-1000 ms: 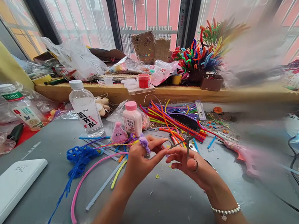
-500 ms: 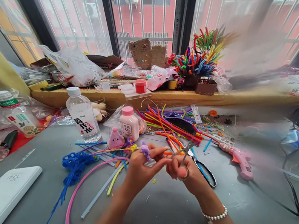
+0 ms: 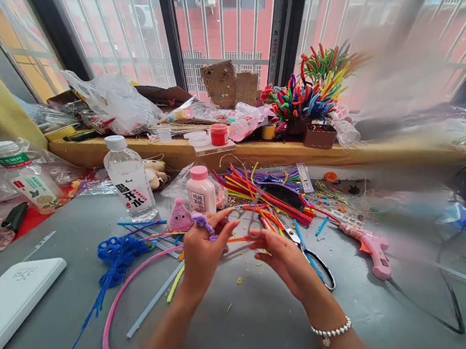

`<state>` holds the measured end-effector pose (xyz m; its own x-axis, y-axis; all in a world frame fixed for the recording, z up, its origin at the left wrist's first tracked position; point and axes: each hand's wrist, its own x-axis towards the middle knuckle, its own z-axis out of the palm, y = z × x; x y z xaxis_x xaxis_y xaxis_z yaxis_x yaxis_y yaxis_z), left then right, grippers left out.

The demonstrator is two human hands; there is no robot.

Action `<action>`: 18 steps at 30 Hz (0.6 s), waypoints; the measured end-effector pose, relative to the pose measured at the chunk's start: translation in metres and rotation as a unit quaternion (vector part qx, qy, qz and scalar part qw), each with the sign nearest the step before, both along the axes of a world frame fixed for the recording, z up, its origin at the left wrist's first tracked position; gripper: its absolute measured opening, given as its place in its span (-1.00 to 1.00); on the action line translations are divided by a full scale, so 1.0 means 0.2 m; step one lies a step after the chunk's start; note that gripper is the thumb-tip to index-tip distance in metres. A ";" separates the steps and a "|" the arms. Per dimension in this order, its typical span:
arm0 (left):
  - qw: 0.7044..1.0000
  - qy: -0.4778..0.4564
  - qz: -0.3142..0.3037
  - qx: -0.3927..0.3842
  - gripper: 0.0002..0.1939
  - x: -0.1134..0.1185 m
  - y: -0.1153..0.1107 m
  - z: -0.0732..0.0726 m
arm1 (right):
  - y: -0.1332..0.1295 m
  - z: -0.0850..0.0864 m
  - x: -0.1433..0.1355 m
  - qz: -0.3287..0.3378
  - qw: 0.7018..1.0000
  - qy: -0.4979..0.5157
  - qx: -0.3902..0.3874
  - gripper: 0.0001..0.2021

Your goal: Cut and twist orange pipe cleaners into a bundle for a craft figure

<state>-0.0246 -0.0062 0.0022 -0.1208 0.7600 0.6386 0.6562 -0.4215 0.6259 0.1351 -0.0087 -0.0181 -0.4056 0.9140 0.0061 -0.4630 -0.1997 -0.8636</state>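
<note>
My left hand [image 3: 205, 247] is closed, thumb and forefinger pinched on a thin orange pipe cleaner [image 3: 242, 239] that runs toward my right fingertips. A fuzzy lavender piece [image 3: 202, 221] sits against its fingers; whether it is looped round one cannot be told. Small metal scissors [image 3: 255, 217], blurred, point upward between the hands, their finger rings at my fingertips. My right hand [image 3: 280, 254] has its forefinger at one ring, the other fingers stretched loosely. Behind the left hand stands a pink crocheted figure [image 3: 180, 217]. Yellow scraps [image 3: 239, 281] lie below the hands.
Larger black-handled scissors [image 3: 319, 267] lie beside my right wrist, with a pink glue gun [image 3: 374, 252] farther right. A pile of pipe cleaners [image 3: 265, 195] spreads behind. To the left are a water bottle [image 3: 129, 181], a pink-capped bottle [image 3: 202, 190], blue yarn [image 3: 118, 256] and a white power bank [image 3: 6, 300].
My left hand has shifted left with the lavender piece, and the hands are farther apart. My right fingers have straightened, and the small scissors have moved left.
</note>
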 end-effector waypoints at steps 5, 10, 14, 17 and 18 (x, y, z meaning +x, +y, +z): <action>0.951 0.248 0.175 -0.054 -0.66 -0.08 0.07 -0.05 | 0.01 0.04 0.04 0.008 0.989 0.140 -0.041 -0.35; 0.914 0.347 0.173 -0.121 -0.67 -0.07 0.10 -0.09 | -0.02 0.08 0.05 0.059 0.985 0.161 0.001 -0.23; 0.926 0.353 0.109 -0.071 -0.64 -0.04 0.08 -0.09 | -0.03 0.09 0.04 0.092 0.983 0.153 0.030 -0.17; 0.935 0.348 0.040 -0.052 -0.66 -0.01 0.07 -0.09 | -0.04 0.09 0.05 0.109 0.983 0.143 0.048 -0.13; 0.935 0.351 0.017 -0.056 -0.67 0.00 0.06 -0.09 | -0.04 0.09 0.05 0.113 0.982 0.139 0.053 -0.12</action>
